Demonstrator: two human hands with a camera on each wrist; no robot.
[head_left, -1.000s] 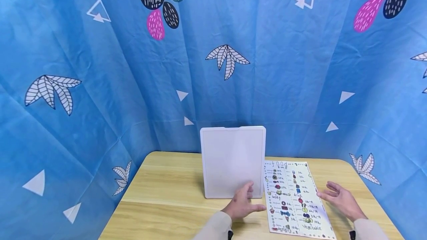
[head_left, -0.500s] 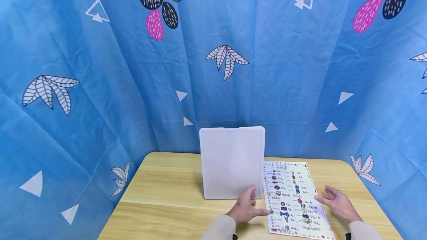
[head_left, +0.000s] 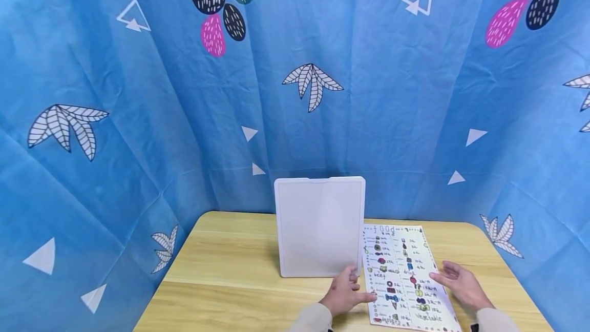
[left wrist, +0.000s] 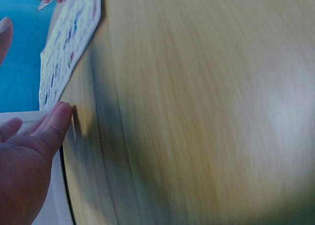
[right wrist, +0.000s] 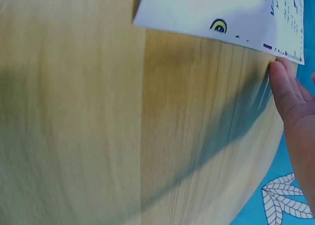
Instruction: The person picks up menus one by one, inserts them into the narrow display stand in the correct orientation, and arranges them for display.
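Observation:
A hand-drawn food menu [head_left: 400, 263], with small coloured pictures and prices, lies flat on the table between the hands. My left hand [head_left: 343, 291] is at its left edge, thumb reaching over the paper, fingers loosely bent in front of the white board [head_left: 320, 227]. Whether that thumb touches the menu I cannot tell. On the other side, my right hand [head_left: 463, 286] has its thumb tip over the menu's right edge. In the right wrist view the fingers [right wrist: 283, 84] come close to the paper's border; contact is unclear. Neither hand grips anything.
The white board stands upright at the back of the wooden table [head_left: 221, 265], partly overlapping the menu's left side in the head view. A blue patterned curtain [head_left: 318, 137] surrounds the table's back and sides.
My left hand has moved slightly right, from the board's lower front toward the menu's left edge. My right hand has shifted a little left and down, closer to the menu's right edge.

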